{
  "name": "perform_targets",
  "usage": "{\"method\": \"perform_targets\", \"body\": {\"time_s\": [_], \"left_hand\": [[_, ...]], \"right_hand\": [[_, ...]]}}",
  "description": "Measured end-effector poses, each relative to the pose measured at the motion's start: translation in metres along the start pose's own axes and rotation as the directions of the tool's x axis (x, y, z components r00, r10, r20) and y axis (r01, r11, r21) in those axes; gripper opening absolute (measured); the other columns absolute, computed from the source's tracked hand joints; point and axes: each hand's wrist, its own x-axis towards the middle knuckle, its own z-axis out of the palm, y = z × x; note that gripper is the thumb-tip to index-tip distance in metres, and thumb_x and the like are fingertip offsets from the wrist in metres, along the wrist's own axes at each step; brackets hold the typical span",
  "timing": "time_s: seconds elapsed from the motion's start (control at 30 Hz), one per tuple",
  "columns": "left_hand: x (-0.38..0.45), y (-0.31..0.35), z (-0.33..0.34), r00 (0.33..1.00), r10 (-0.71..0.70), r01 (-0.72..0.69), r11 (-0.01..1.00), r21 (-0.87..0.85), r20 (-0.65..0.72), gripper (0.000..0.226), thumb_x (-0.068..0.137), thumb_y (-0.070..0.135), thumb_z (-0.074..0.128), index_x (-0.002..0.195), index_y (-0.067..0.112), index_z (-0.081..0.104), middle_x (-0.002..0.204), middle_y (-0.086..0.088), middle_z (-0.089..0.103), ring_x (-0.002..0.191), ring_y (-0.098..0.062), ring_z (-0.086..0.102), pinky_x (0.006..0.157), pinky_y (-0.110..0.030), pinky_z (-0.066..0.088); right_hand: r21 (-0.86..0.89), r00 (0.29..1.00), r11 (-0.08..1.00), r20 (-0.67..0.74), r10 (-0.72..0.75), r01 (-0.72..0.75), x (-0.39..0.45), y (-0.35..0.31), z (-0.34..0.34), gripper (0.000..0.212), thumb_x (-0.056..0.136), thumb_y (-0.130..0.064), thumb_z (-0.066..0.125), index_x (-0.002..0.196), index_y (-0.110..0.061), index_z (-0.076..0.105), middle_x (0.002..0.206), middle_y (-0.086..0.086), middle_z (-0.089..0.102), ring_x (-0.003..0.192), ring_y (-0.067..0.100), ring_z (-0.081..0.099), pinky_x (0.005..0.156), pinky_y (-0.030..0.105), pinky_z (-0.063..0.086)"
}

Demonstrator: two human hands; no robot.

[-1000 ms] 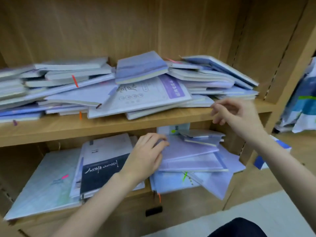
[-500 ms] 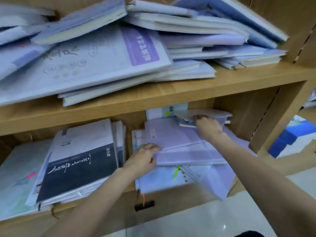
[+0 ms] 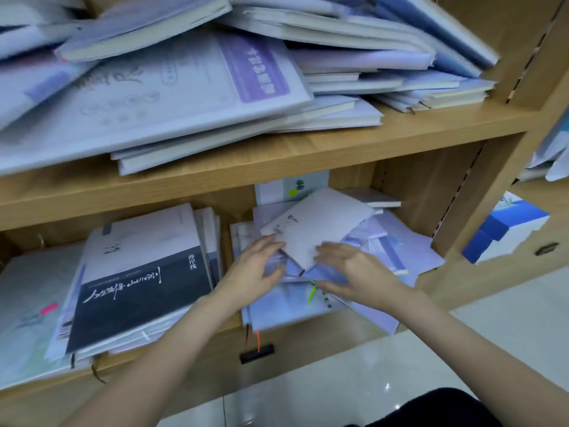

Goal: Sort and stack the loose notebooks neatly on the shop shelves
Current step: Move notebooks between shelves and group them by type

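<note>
On the lower shelf lies a loose heap of lilac and pale blue notebooks [image 3: 397,251]. A small grey-white notebook [image 3: 317,223] sits tilted on top of it. My right hand [image 3: 357,269] pinches this notebook's near corner, fingers on the cover and thumb below. My left hand [image 3: 258,266] has its fingertips against the notebook's left edge, fingers relaxed. To the left is a stack topped by a black-and-white book [image 3: 138,288]. The upper shelf [image 3: 354,140] carries a messy spread of large white and lilac notebooks [image 3: 184,97].
A wooden upright [image 3: 480,192] closes the shelf bay on the right. Beyond it a blue-and-white box [image 3: 508,229] sits low down. A large pale book with a pink tab [image 3: 27,297] lies at the far left. Light floor tiles [image 3: 338,392] run below the shelf front.
My right hand drew the small grey-white notebook from the back of the pile toward the front. My left hand shifted right to meet it. The view moved closer to the lower shelf.
</note>
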Motion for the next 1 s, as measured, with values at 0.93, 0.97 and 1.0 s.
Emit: {"method": "perform_targets", "body": {"time_s": [0.93,0.97,1.0], "left_hand": [[-0.032,0.044,-0.011,0.803,-0.572,0.443,0.385,-0.810,0.167,0.020,0.098,0.006,0.034,0.104,0.006,0.053,0.102,-0.018,0.063,0.080,-0.022,0.060,0.064,-0.035,0.055],[-0.037,0.042,-0.007,0.764,-0.595,0.487,0.278,-0.828,0.250,0.020,0.099,0.008,0.034,0.108,0.005,0.052,0.102,-0.016,0.063,0.079,-0.021,0.060,0.064,-0.033,0.053],[-0.041,0.037,-0.004,0.736,-0.594,0.519,0.187,-0.834,0.324,0.022,0.100,0.012,0.035,0.113,0.005,0.052,0.104,-0.014,0.064,0.081,-0.019,0.061,0.065,-0.032,0.052]], "right_hand": [[0.103,0.865,0.861,-0.007,0.501,-0.498,-0.010,-0.076,-0.040,0.014,0.090,-0.011,0.047,0.099,-0.010,0.057,0.109,0.009,0.043,0.102,0.030,0.047,0.069,0.030,0.030],[0.137,0.896,0.890,0.160,0.414,-0.435,-0.014,-0.083,-0.024,0.022,0.094,-0.018,0.045,0.110,-0.015,0.059,0.120,0.005,0.043,0.115,0.026,0.040,0.080,0.030,0.031],[0.196,0.881,0.880,0.301,0.365,-0.432,-0.017,-0.083,-0.013,0.027,0.097,-0.027,0.043,0.117,-0.022,0.060,0.131,0.001,0.040,0.124,0.022,0.032,0.092,0.031,0.027]]}}
